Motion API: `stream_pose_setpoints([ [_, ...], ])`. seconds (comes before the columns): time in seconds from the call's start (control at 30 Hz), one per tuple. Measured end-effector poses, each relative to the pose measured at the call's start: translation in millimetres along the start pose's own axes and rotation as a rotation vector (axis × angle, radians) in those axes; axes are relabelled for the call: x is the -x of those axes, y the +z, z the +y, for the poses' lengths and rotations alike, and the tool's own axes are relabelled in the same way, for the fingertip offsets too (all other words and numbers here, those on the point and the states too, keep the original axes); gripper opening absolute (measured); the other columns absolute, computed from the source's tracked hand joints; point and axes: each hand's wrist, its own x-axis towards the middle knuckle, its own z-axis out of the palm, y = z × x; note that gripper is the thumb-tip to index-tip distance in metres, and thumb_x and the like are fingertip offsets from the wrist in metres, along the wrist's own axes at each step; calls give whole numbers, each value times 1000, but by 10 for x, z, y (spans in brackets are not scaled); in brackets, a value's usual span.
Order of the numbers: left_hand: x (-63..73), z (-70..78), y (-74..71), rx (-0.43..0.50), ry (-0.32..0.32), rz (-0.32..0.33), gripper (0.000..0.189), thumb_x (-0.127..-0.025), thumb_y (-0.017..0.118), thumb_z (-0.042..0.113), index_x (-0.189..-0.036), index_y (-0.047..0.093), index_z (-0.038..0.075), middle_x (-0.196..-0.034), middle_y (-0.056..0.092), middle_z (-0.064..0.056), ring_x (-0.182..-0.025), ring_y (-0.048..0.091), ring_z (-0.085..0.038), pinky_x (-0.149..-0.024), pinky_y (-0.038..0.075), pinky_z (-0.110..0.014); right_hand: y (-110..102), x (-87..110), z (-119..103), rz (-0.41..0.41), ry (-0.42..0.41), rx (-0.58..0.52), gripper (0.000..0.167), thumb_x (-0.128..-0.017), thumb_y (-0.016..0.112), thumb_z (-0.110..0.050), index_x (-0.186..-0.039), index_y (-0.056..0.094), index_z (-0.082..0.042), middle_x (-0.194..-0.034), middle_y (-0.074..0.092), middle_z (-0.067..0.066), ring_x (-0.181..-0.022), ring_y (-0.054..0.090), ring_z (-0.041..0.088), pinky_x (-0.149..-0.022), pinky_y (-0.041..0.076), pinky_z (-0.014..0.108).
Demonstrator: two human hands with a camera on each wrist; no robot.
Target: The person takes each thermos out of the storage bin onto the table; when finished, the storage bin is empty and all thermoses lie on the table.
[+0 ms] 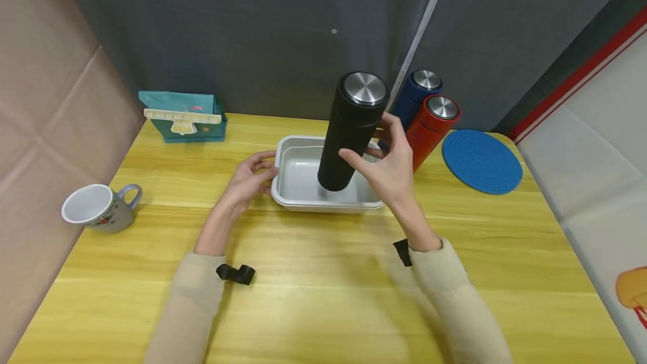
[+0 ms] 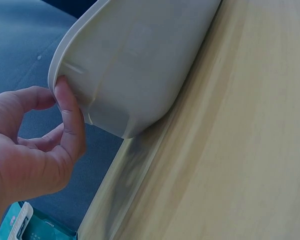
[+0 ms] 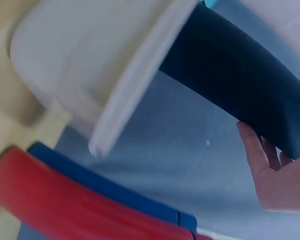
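In the head view my right hand grips a black thermos flask with a steel-topped lid, fingers behind and thumb in front. The flask leans slightly, its base within the outline of a white rectangular plastic tub. My left hand is at the tub's left end. The left wrist view shows its thumb and a finger pinching the tub's rim. Seen from the right wrist, the flask passes beyond the tub's edge, which hides its lower end.
A red flask and a blue flask stand close right of the tub. Farther right lies a round blue mat. On the left are a mug and a teal bag with a clip. A dark panel rises behind the table.
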Motion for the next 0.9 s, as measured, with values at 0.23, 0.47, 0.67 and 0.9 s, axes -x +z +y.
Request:
stream_pose_setpoints([
  [0.23,4,0,-9,-2,-3,-1,50,-95,58,5,-142,42,4,-112,51,-13,-81,58,-19,-65,54,-29,-266,-15,-100,39,-36,-1,64,-70,83,0,-126,52,-2,-112,59,0,-95,57,22,-75,56,28],
  [0.47,-5,-2,-5,-4,-6,6,49,-94,58,6,-141,43,6,-112,52,-13,-80,58,-20,-63,54,-28,-590,19,-129,112,-23,98,61,-70,83,-1,-124,54,-4,-111,59,0,-94,59,21,-74,55,21],
  [0.67,-5,3,3,2,3,3,49,-95,57,5,-141,43,5,-112,52,-13,-78,59,-19,-61,54,-27,-864,7,-99,175,37,131,65,-71,84,-3,-128,54,-9,-115,58,4,-96,58,21,-72,53,17],
  [0.9,6,10,8,-4,-8,17,48,-95,57,6,-141,44,5,-111,52,-11,-82,56,-18,-60,54,-25,-1066,94,7,211,71,162,66,-69,83,0,-128,55,-8,-115,58,3,-98,59,19,-71,53,16],
])
